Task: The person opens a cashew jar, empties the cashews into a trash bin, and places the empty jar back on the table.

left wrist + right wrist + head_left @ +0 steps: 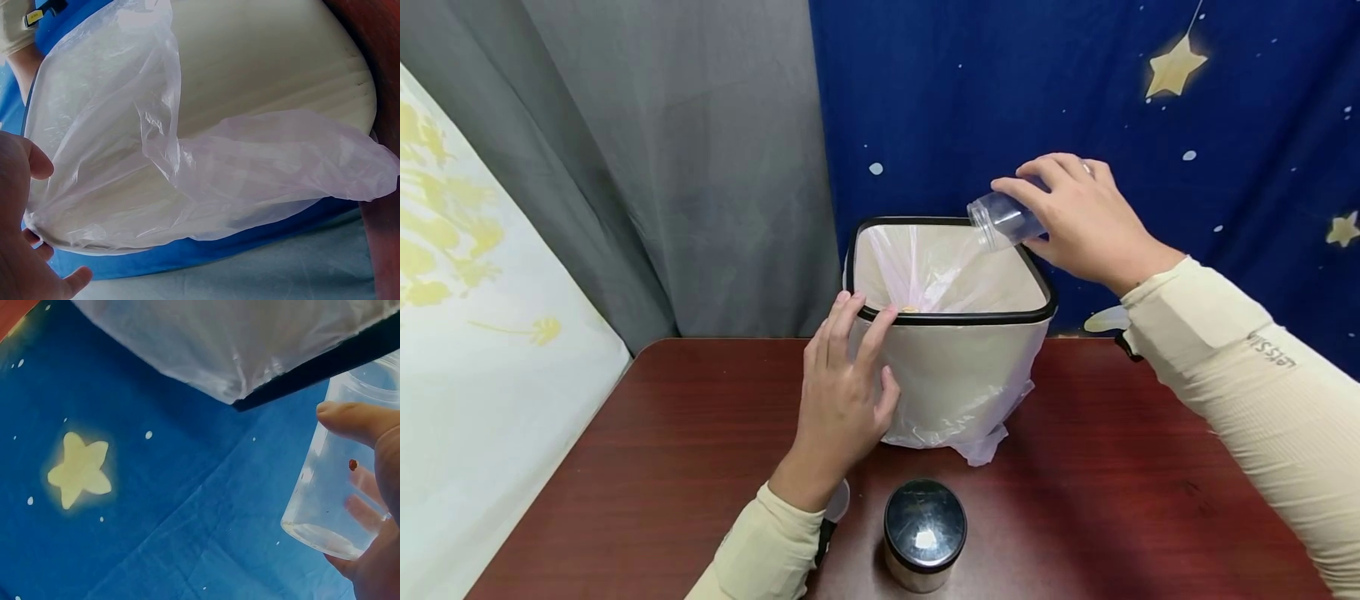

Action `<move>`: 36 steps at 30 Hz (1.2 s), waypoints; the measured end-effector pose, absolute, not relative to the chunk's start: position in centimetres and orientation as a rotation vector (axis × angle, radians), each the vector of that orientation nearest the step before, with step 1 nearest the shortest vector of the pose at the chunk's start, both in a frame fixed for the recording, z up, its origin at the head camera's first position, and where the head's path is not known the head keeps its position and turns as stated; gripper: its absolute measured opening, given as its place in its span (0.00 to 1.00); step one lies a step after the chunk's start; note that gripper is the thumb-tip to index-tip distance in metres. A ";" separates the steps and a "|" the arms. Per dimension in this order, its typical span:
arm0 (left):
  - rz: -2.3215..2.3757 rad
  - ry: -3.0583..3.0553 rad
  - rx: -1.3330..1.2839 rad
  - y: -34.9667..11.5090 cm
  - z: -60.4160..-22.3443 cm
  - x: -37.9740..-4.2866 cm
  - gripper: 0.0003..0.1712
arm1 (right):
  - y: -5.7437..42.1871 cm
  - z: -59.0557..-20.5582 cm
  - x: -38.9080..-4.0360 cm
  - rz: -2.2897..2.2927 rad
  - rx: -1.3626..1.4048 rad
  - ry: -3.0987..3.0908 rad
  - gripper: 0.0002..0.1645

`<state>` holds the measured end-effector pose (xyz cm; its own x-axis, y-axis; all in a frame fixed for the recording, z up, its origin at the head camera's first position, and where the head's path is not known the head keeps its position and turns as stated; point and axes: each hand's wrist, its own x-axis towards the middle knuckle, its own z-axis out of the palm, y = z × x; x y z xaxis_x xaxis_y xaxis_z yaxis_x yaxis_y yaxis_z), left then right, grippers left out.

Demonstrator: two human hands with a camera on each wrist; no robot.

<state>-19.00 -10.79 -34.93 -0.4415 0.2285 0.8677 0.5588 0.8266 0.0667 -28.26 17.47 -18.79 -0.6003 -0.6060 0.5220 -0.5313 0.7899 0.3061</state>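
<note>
A clear plastic jar (1006, 218) is held in my right hand (1086, 217), tipped with its mouth over the back right part of a trash bin (970, 358). In the right wrist view, a small reddish-brown bit shows on the wall of the jar (312, 487), between thumb and fingers. The bin has a black rim (962, 318) and a thin translucent bag (250, 156) lining it and hanging down outside. My left hand (846, 383) rests its fingertips at the rim's front left corner, thumb held apart. Something small and yellowish (910, 309) shows inside the bin, mostly hidden by the rim.
Near the front of the reddish-brown table (715, 450) stands a jar with a black lid (925, 529). A round translucent object (837, 502) is partly hidden by my left wrist. Behind the table hang a grey curtain (700, 167) and a blue star-patterned curtain (925, 100).
</note>
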 end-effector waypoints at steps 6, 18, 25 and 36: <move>-0.430 -2.044 -0.580 -10.8 -34.9 -19.1 0.39 | 18.4 -19.2 -28.4 -0.178 0.862 -2.363 0.43; -0.404 -2.029 -0.581 -10.8 -35.3 -19.2 0.40 | 19.0 -20.1 -28.3 -0.228 0.847 -2.417 0.46; -0.405 -2.028 -0.578 -10.8 -35.3 -19.2 0.40 | 19.2 -20.7 -28.3 -0.207 0.851 -2.379 0.47; -0.385 -1.992 -0.584 -10.8 -34.7 -19.3 0.40 | 19.5 -21.3 -28.3 -0.088 0.767 -2.395 0.46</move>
<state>-19.33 -10.78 -34.74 -0.3989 0.2389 0.8853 0.5515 0.8338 0.0235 -28.33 19.54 -21.28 -0.6424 -0.5462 0.5375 -0.5051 0.8293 0.2390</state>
